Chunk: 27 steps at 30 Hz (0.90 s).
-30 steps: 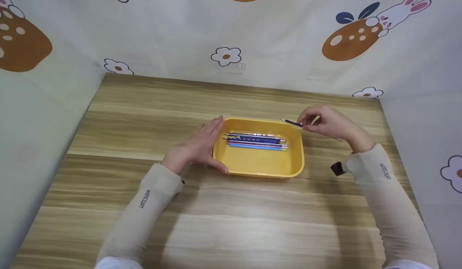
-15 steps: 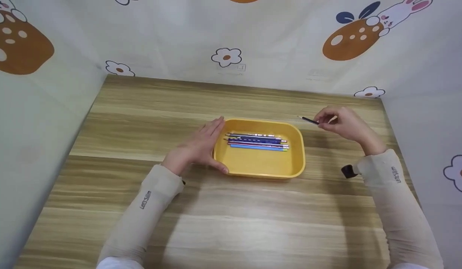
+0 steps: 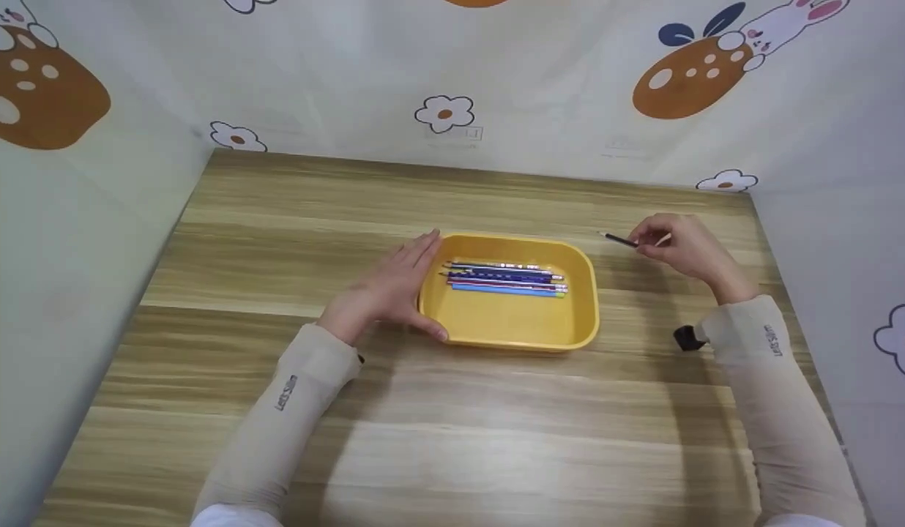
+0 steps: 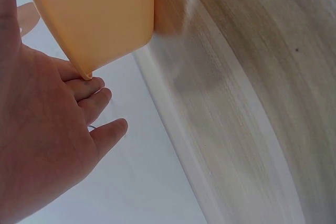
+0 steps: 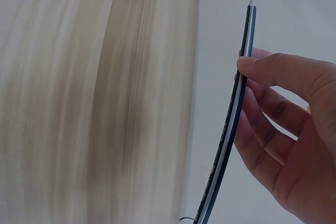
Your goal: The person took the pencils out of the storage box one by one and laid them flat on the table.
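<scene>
A yellow plastic tray [image 3: 511, 322] sits mid-table with several pencils [image 3: 505, 280] lying side by side in it. My left hand [image 3: 390, 289] rests against the tray's left end, its fingers fairly straight toward the far corner and the thumb at the near one. In the left wrist view the fingertips touch the tray's rim [image 4: 88, 75]. To the right of the tray, my right hand [image 3: 676, 241] pinches a dark pencil with a pale stripe [image 5: 227, 129] between thumb and fingers. Its sharpened tip points left in the head view, apart from the tray.
The wood-grain table [image 3: 452, 432] is bounded at the back and sides by pale printed cloth walls [image 3: 350, 80]. The right wall [image 3: 848, 241] stands close to my right forearm. A small black object [image 3: 688, 338] sits at my right cuff.
My right hand has moved right, away from the tray's far right corner, with the dark pencil still pinched in it. My left hand stays at the tray's left end.
</scene>
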Tool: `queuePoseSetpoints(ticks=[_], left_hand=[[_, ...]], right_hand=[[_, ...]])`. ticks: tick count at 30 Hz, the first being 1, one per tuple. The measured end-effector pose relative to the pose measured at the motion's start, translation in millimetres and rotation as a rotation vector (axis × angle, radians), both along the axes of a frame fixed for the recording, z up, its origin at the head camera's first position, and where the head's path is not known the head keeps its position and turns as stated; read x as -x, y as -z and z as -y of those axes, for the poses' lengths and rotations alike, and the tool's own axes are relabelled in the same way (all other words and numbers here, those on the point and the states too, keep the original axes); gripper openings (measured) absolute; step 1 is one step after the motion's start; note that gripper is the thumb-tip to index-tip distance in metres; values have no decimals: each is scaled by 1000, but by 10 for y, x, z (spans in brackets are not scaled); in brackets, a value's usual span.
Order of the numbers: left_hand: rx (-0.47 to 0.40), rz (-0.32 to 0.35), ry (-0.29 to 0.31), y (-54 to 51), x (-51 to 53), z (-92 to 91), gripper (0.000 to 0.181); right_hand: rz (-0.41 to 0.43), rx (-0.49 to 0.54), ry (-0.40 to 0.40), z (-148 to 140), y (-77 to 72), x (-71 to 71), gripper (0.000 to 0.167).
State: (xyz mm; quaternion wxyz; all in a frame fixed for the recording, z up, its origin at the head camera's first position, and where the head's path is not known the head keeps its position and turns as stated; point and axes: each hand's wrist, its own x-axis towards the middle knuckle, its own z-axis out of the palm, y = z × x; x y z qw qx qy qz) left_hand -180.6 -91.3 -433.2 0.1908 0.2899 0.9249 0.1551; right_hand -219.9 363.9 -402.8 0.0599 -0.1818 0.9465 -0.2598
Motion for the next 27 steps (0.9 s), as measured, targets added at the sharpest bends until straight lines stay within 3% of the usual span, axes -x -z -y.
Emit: queuePoseSetpoints(ticks=[13,27], left_hand=[[15,4,-17,-17,-14,-3,150],[28,15,-21,-48,-11,-2,148]], right_hand=[[-9,-30,0,-99,181,90,18],[47,-73,34,-178,341,148,17]])
